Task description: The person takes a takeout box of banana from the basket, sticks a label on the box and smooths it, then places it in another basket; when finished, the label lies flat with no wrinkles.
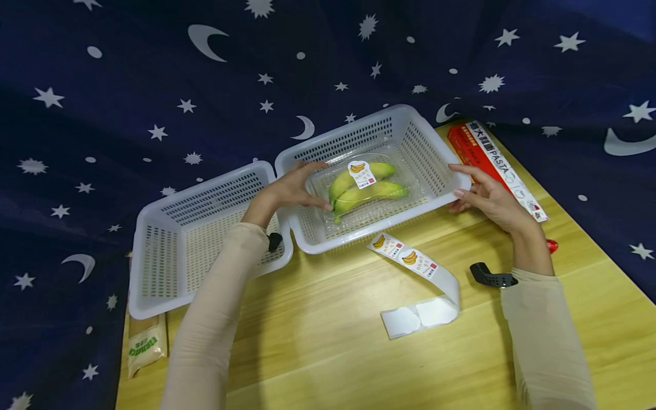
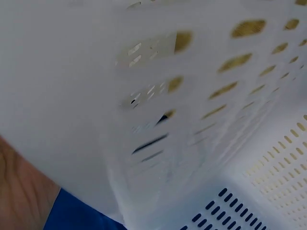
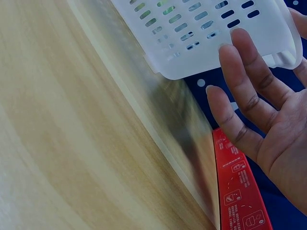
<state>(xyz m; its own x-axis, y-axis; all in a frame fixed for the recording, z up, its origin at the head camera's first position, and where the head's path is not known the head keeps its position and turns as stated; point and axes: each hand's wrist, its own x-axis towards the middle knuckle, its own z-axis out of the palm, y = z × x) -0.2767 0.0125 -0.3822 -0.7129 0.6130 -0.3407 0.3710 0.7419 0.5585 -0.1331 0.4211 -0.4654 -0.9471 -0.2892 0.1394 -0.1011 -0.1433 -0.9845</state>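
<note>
A clear plastic box (image 1: 394,149) holds two greenish-yellow bananas (image 1: 369,193) and has a banana label (image 1: 361,174) on its lid. It lies in the right-hand white basket (image 1: 353,232). My left hand (image 1: 292,191) reaches over this basket's left rim, thumb and fingers spread at the box's left end. With thumb and forefinger, my right hand (image 1: 484,196) holds the basket's right corner by the rim. Its other fingers (image 3: 247,103) extend beside the perforated outer wall in the right wrist view. The left wrist view mostly shows white perforated basket wall (image 2: 53,72).
A second white basket (image 1: 159,228) adjoins on the left. In front, a strip of banana labels (image 1: 420,267) curls on the wooden table (image 1: 328,341). Beyond my right hand lies a red and white pasta box (image 1: 494,165). A tan packet (image 1: 148,344) sits at the left edge.
</note>
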